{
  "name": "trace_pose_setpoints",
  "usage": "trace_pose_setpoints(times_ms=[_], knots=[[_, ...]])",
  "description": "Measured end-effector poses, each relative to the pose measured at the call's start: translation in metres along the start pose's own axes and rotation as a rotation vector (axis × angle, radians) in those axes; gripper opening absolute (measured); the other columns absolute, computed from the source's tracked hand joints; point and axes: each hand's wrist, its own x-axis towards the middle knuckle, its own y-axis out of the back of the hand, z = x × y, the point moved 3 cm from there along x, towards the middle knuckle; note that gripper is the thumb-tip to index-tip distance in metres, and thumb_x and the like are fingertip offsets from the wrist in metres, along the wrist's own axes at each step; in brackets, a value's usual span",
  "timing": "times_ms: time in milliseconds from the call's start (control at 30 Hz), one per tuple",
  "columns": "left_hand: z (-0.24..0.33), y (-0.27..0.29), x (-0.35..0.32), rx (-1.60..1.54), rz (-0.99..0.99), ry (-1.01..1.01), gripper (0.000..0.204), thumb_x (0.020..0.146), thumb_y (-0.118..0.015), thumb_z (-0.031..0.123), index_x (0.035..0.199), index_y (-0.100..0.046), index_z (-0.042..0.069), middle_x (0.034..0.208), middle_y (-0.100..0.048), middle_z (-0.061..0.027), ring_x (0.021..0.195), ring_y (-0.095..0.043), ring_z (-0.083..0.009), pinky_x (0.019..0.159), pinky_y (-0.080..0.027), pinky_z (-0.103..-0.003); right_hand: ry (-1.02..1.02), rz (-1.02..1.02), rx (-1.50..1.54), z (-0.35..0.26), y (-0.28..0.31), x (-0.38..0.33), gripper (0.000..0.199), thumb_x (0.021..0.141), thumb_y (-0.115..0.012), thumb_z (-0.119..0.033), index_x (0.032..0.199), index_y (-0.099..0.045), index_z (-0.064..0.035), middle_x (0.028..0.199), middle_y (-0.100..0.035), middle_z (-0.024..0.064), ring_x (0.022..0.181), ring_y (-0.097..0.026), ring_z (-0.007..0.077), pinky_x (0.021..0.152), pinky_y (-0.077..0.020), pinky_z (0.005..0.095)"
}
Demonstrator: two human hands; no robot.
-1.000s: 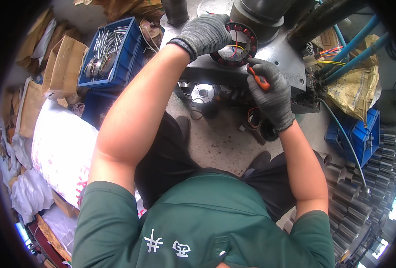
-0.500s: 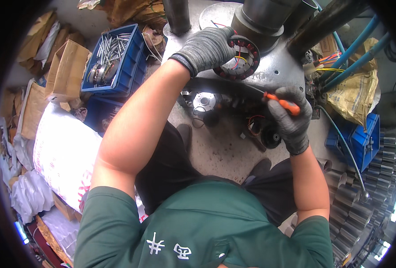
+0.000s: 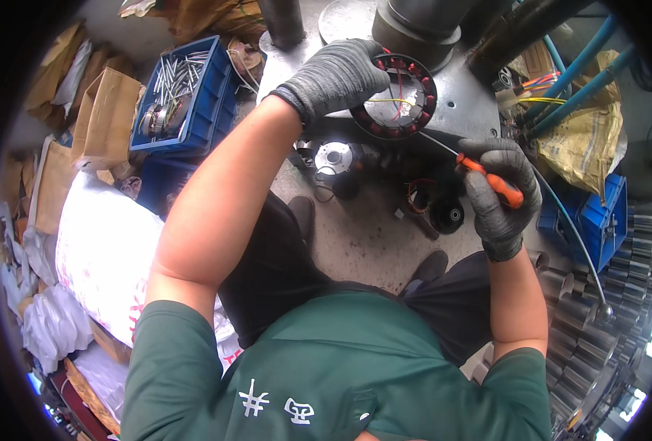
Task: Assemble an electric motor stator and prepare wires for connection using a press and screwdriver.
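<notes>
My left hand (image 3: 340,77), in a grey knit glove, is closed on the left side of a ring-shaped motor stator (image 3: 426,95). The stator is dark with reddish windings round its inside, and thin coloured wires cross its opening. It is held tilted over the front edge of a metal machine table (image 3: 458,110). My right hand (image 3: 503,192), gloved alike, grips the orange handle of a screwdriver (image 3: 493,180). Its thin shaft points up and left, the tip reaching the lower right rim of the stator; whether it touches cannot be told.
Blue crates (image 3: 212,95) with metal rods and rings stand at left, above a white sack (image 3: 109,242). Dark steel columns (image 3: 421,26) rise from the table. Motor parts (image 3: 333,158) lie on the floor below it. Stacked metal cylinders (image 3: 605,294) fill the right, near blue pipes (image 3: 579,92).
The stator has turned more face-up toward me in my left hand. My right hand with the screwdriver has moved right and slightly down.
</notes>
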Motion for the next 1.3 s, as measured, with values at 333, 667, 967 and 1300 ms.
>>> trace_pose_setpoints(times_ms=[333,667,967,1300], knots=[[0.018,-0.010,-0.014,-0.095,-0.112,0.057,0.045,0.080,-0.064,0.016,0.119,-0.064,-0.006,0.088,-0.072,-0.0159,0.077,-0.069,-0.0194,0.072,-0.061,-0.035,0.088,-0.037,-0.135,0.004,-0.003,0.003,0.024,0.077,-0.076,0.005,0.096,-0.063,-0.0012,0.099,-0.075,0.0156,0.089,-0.075,0.0225,0.079,-0.0593,0.0335],[0.045,-0.016,-0.026,-0.018,-0.088,0.038,0.052,0.082,-0.070,0.022,0.128,-0.064,-0.002,0.106,-0.074,-0.0213,0.096,-0.073,-0.0265,0.085,-0.061,-0.037,0.129,-0.224,-0.473,-0.002,-0.015,0.004,0.026,0.074,-0.076,0.001,0.096,-0.063,-0.0058,0.097,-0.070,0.0127,0.084,-0.072,0.0316,0.073,-0.0588,0.0377],[0.045,-0.017,-0.029,-0.047,-0.004,0.028,0.055,0.083,-0.073,0.026,0.131,-0.064,0.000,0.104,-0.075,-0.0197,0.093,-0.074,-0.0255,0.087,-0.059,-0.036,0.157,-0.174,-0.394,-0.026,0.005,-0.002,0.030,0.069,-0.078,0.002,0.094,-0.063,-0.0051,0.097,-0.070,0.0111,0.083,-0.072,0.0288,0.072,-0.0578,0.0358],[0.058,-0.013,-0.032,0.221,-0.057,0.003,0.060,0.080,-0.079,0.042,0.126,-0.066,0.006,0.096,-0.074,-0.0182,0.091,-0.073,-0.0329,0.085,-0.057,-0.042,0.080,-0.098,-0.213,-0.034,0.030,-0.005,0.029,0.070,-0.076,0.007,0.095,-0.062,-0.0019,0.097,-0.070,0.0161,0.085,-0.072,0.0252,0.077,-0.0580,0.0345]])
